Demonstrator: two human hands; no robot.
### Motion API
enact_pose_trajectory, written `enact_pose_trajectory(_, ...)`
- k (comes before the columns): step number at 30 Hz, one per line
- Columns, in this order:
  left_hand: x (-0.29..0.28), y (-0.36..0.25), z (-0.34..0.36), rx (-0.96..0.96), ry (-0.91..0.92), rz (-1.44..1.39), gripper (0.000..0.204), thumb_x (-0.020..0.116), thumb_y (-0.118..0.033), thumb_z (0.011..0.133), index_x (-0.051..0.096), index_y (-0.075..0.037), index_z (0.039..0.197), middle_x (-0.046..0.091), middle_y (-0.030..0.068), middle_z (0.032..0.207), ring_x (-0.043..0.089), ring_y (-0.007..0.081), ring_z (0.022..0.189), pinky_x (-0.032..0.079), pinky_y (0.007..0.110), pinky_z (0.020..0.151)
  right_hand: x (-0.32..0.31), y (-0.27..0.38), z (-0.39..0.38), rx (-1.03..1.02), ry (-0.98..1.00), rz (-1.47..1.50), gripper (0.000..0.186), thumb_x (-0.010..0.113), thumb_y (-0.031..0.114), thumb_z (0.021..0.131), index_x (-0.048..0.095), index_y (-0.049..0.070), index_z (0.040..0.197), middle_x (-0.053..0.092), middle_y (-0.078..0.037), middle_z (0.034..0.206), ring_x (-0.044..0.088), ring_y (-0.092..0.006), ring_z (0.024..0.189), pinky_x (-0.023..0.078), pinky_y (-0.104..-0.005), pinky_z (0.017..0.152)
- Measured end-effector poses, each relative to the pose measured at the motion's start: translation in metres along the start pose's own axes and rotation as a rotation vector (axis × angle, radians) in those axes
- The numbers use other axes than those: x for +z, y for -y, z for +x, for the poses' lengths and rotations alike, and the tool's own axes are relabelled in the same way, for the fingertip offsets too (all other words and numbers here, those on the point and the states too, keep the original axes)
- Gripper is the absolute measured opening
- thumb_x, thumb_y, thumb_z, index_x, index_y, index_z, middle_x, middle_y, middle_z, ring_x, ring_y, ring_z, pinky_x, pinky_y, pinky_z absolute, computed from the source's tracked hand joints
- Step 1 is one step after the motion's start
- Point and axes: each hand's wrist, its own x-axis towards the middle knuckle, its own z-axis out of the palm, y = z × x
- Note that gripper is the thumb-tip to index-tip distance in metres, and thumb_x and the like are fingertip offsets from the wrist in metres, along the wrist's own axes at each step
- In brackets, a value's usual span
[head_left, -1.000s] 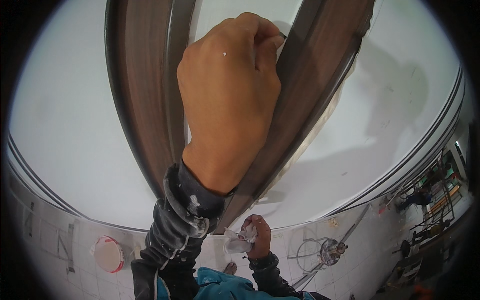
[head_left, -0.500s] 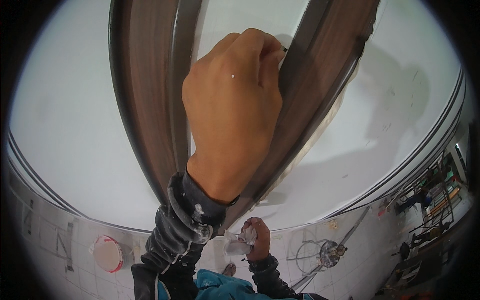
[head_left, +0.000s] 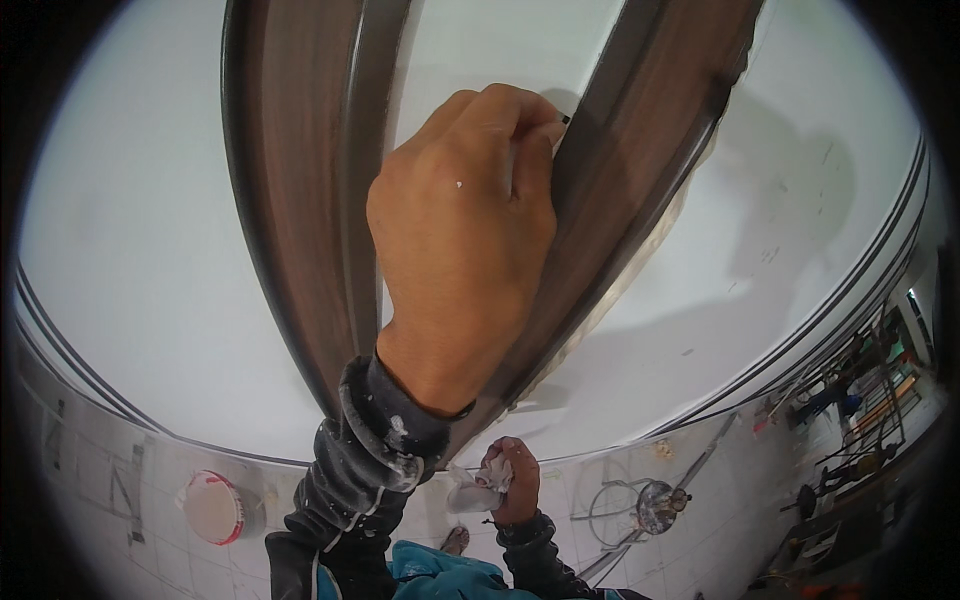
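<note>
My left hand (head_left: 462, 235), back toward me and paint-flecked at the knuckle, pinches a small dark object, mostly hidden by the fingers, against the inner edge of the right dark wood-grain trim (head_left: 648, 110). Behind the hand is a narrow white strip (head_left: 490, 40) between this trim and a second wood-grain trim (head_left: 285, 170) on the left. Lower down, my right hand (head_left: 515, 485) is closed on a crumpled whitish rag (head_left: 475, 492).
White panels flank the trims. Below, on a tiled floor (head_left: 570, 545), are a pale bucket (head_left: 213, 505) with red markings and a metal-framed apparatus (head_left: 660, 505). Dark metal frames and clutter (head_left: 870, 400) lie at the far right.
My left hand has moved a short way down along the trim edge, fingers still pinched. My right hand has stayed nearly in place, still holding the rag.
</note>
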Motion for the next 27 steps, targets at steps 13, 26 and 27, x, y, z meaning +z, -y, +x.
enact_pose_trajectory(13,-0.003,0.004,-0.01,-0.012,0.028,-0.019,0.005,0.075,-0.01,0.086,0.074,-0.007,0.09,0.073,0.001,0.081,0.039,0.0068,0.048,0.029,0.024,0.046,0.0,0.003,0.0,-0.051,0.005,-0.119,0.024,0.054,0.03,0.098,0.057,0.006,0.093,0.057,-0.006,0.078,0.056,-0.0144,0.064,0.049,-0.0296,0.054)
enact_pose_trajectory(26,-0.007,0.007,-0.018,-0.014,0.046,-0.008,0.007,0.075,-0.007,0.085,0.074,-0.008,0.091,0.073,0.0006,0.083,0.037,0.0059,0.05,0.028,0.024,0.047,-0.012,-0.01,0.008,-0.016,-0.014,-0.049,0.024,0.054,0.028,0.099,0.057,0.005,0.094,0.057,-0.005,0.08,0.056,-0.0142,0.068,0.049,-0.0293,0.055)
enact_pose_trajectory(27,-0.007,0.007,-0.018,-0.01,0.051,0.008,0.007,0.075,-0.007,0.084,0.074,-0.008,0.092,0.073,0.0004,0.083,0.036,0.0057,0.05,0.028,0.023,0.047,-0.013,-0.01,0.008,-0.017,-0.014,-0.063,0.024,0.055,0.028,0.099,0.057,0.005,0.094,0.057,-0.005,0.08,0.056,-0.014,0.068,0.049,-0.0293,0.055)
